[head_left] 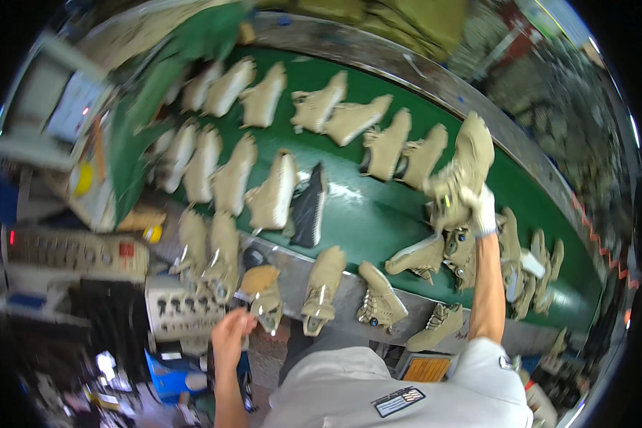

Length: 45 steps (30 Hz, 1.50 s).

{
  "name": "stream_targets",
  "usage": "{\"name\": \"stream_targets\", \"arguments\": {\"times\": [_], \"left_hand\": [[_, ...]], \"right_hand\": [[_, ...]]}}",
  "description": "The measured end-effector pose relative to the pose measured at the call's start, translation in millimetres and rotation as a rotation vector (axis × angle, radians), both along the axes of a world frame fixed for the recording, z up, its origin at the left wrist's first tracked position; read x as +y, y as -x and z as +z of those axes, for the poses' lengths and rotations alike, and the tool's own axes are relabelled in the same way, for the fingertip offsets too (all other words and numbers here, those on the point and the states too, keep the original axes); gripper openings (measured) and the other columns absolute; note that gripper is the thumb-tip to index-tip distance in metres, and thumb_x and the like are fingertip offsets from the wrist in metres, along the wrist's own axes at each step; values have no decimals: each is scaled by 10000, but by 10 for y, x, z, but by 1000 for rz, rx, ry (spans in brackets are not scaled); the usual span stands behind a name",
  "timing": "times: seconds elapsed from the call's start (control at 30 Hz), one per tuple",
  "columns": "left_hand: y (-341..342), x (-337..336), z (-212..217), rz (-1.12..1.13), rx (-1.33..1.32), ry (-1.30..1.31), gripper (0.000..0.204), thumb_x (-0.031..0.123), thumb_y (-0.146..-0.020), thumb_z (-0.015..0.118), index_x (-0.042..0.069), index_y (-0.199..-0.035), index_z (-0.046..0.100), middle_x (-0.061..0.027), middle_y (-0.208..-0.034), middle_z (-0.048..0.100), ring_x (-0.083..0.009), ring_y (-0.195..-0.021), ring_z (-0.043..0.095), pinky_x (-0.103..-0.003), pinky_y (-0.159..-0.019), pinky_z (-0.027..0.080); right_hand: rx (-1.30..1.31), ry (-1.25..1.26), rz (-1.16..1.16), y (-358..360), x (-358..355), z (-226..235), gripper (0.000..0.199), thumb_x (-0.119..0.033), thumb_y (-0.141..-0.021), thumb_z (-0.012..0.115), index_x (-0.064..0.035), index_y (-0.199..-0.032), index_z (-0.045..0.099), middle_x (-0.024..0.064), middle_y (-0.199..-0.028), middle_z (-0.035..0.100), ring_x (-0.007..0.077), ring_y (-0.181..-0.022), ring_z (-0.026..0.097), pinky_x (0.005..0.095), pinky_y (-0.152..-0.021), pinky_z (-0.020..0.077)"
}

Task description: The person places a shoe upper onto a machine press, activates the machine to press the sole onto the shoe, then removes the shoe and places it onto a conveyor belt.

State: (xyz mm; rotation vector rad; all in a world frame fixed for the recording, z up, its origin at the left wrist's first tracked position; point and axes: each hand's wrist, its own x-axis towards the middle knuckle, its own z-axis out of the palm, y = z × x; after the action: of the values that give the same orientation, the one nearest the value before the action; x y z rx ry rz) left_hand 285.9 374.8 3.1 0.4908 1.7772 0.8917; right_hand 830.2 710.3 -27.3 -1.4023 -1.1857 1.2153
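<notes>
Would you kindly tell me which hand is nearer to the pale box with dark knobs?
Left. The left hand is by the lower right of the pale box; the gloved right hand is far to its right, holding a tan shoe over the green surface.

One black shoe (309, 207) lies on one green belt (351, 214); at least four beige shoes (272, 191) sit left of it in its row, seven can be made out in the row beyond it, and six are along one ledge (353, 285) on its near side. To its right, one raised shoe (472, 146) is in one gloved right hand (482, 208), over a cluster too overlapped to count. Left of it are one bare left hand (232, 332) and two knobbed panels (185, 314).
</notes>
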Motion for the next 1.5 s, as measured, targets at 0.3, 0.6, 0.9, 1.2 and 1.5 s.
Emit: {"name": "stream_targets", "arguments": {"times": [0.3, 0.6, 0.9, 1.2, 1.5], "left_hand": [[772, -242, 914, 271, 6, -449, 461, 326, -1024, 600, -47, -1296, 608, -106, -1099, 714, -202, -945, 701, -337, -867, 569], [2086, -2819, 906, 1051, 52, -406, 190, 90, -903, 740, -72, -1002, 728, -107, -831, 726, -172, -696, 704, -331, -662, 614], [2684, -3961, 760, 1475, 190, -629, 386, -71, -818, 712, -141, -1188, 624, -228, -1118, 693, -280, -903, 729, -356, -803, 641], [3117, -4074, 664, 1518, 218, -849, 392, 5, -888, 689, -144, -1237, 592, -239, -1158, 686, -280, -993, 716, -361, -886, 603], [2875, -3871, 284, 1236, -98, -921, 314, 99, -1037, 501, -51, -1294, 603, -114, -1200, 688, -171, -1060, 675, -308, -941, 548]], "right_hand": [[1108, 989, 766, 4084, -2602, 656, 510, -276, -942, 661, 11, -1345, 537, 164, -1200, 658, 267, -1017, 678, 409, -886, 583], [618, 899, 1267, 6468, -4138, 718, 487, -180, -997, 642, 8, -1427, 512, 102, -1267, 645, 171, -1082, 640, 322, -905, 549], [698, 904, 1424, 7739, -5252, 677, 560, -216, -949, 681, 37, -1423, 522, 79, -1287, 634, 146, -1115, 613, 303, -971, 505], [558, 309, 1501, 8352, -5671, 504, 365, -202, -1038, 537, -5, -1339, 597, 84, -1209, 674, 156, -1042, 660, 308, -903, 552], [815, 866, 1256, 8481, -5771, 0, 353, -123, -1033, 472, 71, -1304, 589, 173, -1208, 671, 236, -1056, 667, 359, -982, 535]]}}
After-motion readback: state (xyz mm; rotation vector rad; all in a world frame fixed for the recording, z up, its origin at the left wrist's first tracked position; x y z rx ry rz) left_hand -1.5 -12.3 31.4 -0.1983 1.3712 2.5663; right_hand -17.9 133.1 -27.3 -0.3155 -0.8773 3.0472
